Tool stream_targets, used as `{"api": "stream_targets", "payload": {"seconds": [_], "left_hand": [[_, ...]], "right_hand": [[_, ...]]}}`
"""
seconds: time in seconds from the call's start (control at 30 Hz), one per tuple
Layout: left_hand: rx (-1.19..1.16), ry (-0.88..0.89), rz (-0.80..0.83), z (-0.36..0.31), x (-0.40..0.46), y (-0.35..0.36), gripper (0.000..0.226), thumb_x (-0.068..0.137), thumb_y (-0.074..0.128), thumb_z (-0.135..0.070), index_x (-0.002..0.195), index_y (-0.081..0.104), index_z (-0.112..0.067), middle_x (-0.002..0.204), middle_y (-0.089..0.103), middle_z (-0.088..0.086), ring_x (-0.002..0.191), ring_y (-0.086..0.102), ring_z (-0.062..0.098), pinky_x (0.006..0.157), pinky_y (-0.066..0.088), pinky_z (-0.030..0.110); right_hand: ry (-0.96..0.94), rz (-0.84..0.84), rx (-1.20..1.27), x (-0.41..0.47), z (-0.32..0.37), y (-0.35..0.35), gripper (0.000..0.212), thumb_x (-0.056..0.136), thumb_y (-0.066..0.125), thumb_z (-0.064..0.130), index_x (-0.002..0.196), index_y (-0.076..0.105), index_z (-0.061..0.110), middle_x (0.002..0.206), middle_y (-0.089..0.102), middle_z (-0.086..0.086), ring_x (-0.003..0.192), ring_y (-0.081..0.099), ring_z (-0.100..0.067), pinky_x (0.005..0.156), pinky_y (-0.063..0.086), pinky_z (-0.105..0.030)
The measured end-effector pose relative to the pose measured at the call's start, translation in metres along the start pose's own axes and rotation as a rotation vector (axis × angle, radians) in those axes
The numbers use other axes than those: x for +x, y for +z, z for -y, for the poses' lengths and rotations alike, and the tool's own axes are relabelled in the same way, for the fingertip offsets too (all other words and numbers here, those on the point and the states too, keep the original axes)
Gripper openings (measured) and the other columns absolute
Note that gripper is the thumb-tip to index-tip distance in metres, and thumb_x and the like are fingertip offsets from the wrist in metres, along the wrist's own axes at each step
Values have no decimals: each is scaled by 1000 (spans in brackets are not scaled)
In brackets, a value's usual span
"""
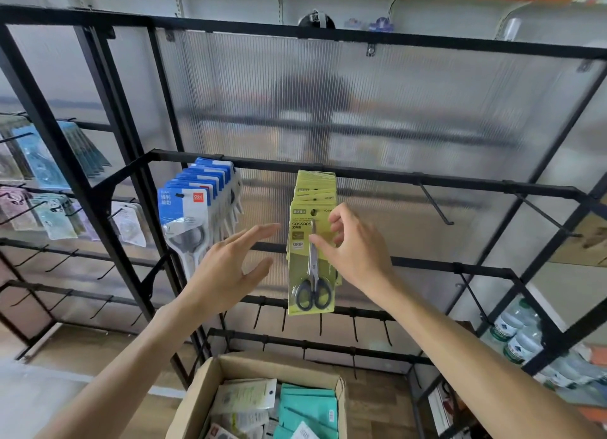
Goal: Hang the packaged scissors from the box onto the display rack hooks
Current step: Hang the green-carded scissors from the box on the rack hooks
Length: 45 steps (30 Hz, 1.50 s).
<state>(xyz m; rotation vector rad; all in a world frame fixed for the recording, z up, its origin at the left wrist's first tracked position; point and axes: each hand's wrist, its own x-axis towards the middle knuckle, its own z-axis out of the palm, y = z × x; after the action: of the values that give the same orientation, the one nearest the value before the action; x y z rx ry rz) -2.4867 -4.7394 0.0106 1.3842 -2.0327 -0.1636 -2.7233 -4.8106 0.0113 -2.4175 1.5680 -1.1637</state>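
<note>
At the bottom edge, closest to the viewer, an open cardboard box (341, 402) holds loose packaged items, among them a stack of teal packets (308, 405) on the right and pale packets on the left.

Two bare forearms reach up and away from the box toward a black metal display rack (98, 162). The left hand (230, 267) is held flat with fingers straight and slightly spread, holding nothing; its fingertips point toward the yellow-green cards without touching them. The right hand (354, 244) is at the front card of packaged scissors (312, 258). Its fingers are curled at the card's right edge and its thumb lies across the front of the card, near the scissor blades, so its grip looks like a light pinch on the pack.

That front card is yellow-green, printed "SCISSORS" and "GRIP", and shows a pair of scissors with black handles pointing down. It hangs at the front of a row of matching cards (315, 182) on a hook under the rack's middle horizontal bar.

Just to the left, on the same bar, hangs a row of blue-and-white scissor packs (193, 205). To the right, two bare hooks (437, 205) stick out from the bar. Lower bars carry more bare hooks.

Behind the rack stands a ribbed translucent panel (361, 110). Far left, other packaged goods (42, 162) hang on another section. Lower right, bottled water (519, 333) sits behind the frame.
</note>
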Motion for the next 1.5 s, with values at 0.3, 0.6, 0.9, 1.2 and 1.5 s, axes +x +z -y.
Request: {"api": "stream_targets", "payload": {"seconds": [0.3,0.6,0.9,1.2,1.5], "left_hand": [[-11,-87,47,29,-38,21,53,94,63,-27,144,46,-31,138,54,-19,124,49,-6,104,38,20],[-68,-499,345,100,-178,101,54,88,58,-32,140,46,-36,135,59,-6,113,63,20,85,55,37],[-16,-769,529,180,-285,238,60,86,56,-25,146,46,-30,143,55,-3,123,58,24,90,53,37],[134,-415,698,249,-267,363,64,62,78,0,123,62,-10,99,69,12,67,68,35,43,52,37],[264,-185,642,263,-235,410,39,78,70,0,115,60,-8,102,63,10,90,65,28,53,49,31]], "right_hand": [[-74,236,164,-83,28,8,36,86,69,54,102,53,26,95,61,15,77,61,-1,62,55,-17],[174,822,84,-212,3,118,32,89,63,52,103,51,26,100,59,9,84,57,-11,72,52,-33],[525,966,34,-272,-74,290,31,93,65,37,115,50,21,118,60,7,107,61,-16,86,50,-36],[640,1003,-37,-329,-99,367,29,90,68,35,107,49,20,108,61,4,103,62,-21,84,51,-42],[574,1006,-33,-326,-118,373,29,92,65,41,107,45,25,110,55,9,100,60,-12,81,50,-36]]}}
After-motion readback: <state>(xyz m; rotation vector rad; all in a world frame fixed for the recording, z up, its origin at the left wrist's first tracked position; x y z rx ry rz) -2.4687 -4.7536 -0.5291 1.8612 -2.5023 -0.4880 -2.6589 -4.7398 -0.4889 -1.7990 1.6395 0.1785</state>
